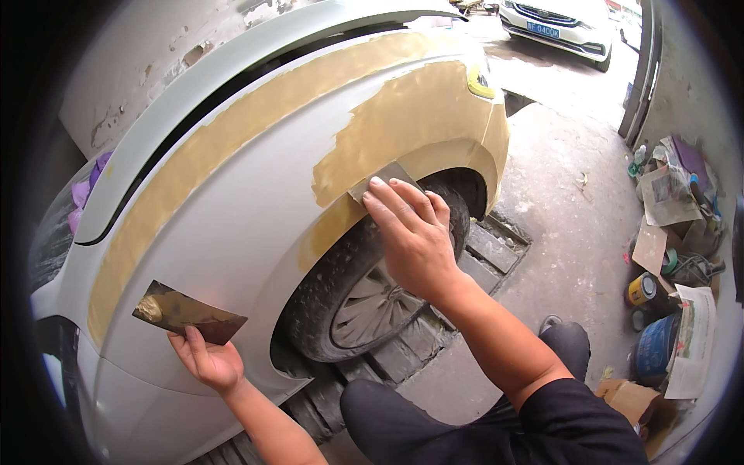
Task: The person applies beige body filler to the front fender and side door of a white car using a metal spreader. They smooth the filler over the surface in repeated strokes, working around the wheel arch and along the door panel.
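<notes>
Right hand (415,232) is clamped on a flat grey spreader (395,173), the fingers laid over its near part and pointing up along it toward the car's fender. The spreader lies just beyond the fingertips, against the tan filler (411,108) right above the wheel arch, its far edge slanting off to the right of the fingers. Left hand (208,361) is closed on the lower edge of a dark rectangular plate (194,311), which stretches above and to both sides of the fingertips, tilted down to the right, in front of the white fender (240,225). A lump of tan paste (149,308) sits near the plate's left end, and thinner smears run across its face.

The right thumb is hidden, and the hand covers much of the spreader, so its full outline cannot be made out. Some of the left grip is out of sight behind the plate; it may touch the bodywork there, but from this angle I cannot tell. The upper part of the tyre (333,283) is hidden by the fender and the right hand, while the right forearm (504,333) crosses close beside the wheel.
</notes>
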`<action>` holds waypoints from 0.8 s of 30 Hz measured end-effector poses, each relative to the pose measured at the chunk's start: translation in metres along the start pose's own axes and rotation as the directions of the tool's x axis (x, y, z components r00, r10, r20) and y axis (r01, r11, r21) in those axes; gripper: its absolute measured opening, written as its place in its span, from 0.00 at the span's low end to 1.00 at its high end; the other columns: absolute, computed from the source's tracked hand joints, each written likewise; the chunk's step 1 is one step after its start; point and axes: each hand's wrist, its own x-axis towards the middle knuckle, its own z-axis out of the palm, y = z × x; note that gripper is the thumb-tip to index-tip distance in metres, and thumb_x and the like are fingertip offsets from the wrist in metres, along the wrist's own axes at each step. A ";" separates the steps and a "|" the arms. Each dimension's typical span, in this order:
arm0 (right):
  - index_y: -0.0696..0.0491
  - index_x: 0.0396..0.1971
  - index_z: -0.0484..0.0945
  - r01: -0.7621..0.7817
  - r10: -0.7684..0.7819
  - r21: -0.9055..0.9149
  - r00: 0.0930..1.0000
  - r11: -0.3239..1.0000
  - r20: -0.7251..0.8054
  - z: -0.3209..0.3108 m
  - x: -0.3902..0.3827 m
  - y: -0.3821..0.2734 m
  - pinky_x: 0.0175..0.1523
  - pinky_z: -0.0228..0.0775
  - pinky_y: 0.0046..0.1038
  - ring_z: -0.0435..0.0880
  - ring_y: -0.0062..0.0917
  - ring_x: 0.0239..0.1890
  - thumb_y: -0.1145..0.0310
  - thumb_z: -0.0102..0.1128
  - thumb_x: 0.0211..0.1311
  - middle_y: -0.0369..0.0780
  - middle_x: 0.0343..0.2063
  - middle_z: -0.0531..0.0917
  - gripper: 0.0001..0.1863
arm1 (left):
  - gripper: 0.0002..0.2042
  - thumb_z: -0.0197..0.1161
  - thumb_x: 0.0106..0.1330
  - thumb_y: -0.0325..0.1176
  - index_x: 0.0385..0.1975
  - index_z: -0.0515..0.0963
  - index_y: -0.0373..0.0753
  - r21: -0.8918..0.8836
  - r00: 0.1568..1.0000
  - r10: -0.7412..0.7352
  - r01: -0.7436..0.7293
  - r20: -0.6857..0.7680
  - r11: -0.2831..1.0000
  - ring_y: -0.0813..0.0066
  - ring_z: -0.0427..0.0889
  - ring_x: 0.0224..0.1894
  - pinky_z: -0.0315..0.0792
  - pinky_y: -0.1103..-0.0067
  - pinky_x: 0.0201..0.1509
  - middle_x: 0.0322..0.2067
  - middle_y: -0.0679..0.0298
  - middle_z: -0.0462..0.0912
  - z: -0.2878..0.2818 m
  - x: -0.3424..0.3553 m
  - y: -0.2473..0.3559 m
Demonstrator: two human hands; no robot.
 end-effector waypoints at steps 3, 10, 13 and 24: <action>0.49 0.58 0.81 -0.006 0.006 0.006 1.000 1.000 0.015 0.007 -0.007 0.002 0.69 0.55 0.50 0.73 0.30 0.68 0.77 0.59 0.59 0.34 0.66 0.78 0.25 | 0.17 0.50 0.79 0.33 0.62 0.70 0.32 -0.005 1.000 -0.009 0.009 -0.023 1.000 0.64 0.78 0.61 0.70 0.67 0.67 0.60 0.55 0.78 -0.001 -0.001 0.000; 0.49 0.58 0.81 -0.001 0.002 -0.009 0.995 1.000 0.103 0.013 -0.043 0.010 0.68 0.55 0.52 0.72 0.32 0.69 0.75 0.59 0.58 0.35 0.67 0.77 0.25 | 0.17 0.49 0.80 0.33 0.62 0.70 0.31 -0.037 1.000 -0.012 0.012 0.004 0.999 0.63 0.77 0.61 0.70 0.67 0.67 0.60 0.54 0.78 -0.005 -0.002 -0.002; 0.49 0.59 0.80 -0.016 0.017 -0.023 0.998 1.000 0.058 0.005 -0.043 0.011 0.69 0.53 0.49 0.71 0.31 0.70 0.75 0.59 0.59 0.35 0.67 0.77 0.25 | 0.17 0.49 0.80 0.32 0.62 0.70 0.31 -0.026 1.000 -0.004 0.004 0.011 1.000 0.63 0.78 0.61 0.71 0.67 0.67 0.60 0.54 0.78 -0.005 0.001 -0.002; 0.49 0.59 0.80 -0.014 0.014 -0.019 1.000 1.000 0.015 -0.005 0.005 0.014 0.67 0.56 0.49 0.72 0.31 0.69 0.76 0.60 0.60 0.34 0.66 0.78 0.25 | 0.17 0.49 0.80 0.32 0.63 0.69 0.31 -0.006 1.000 -0.012 0.012 -0.023 1.000 0.63 0.78 0.61 0.71 0.67 0.67 0.60 0.54 0.78 -0.005 -0.001 -0.002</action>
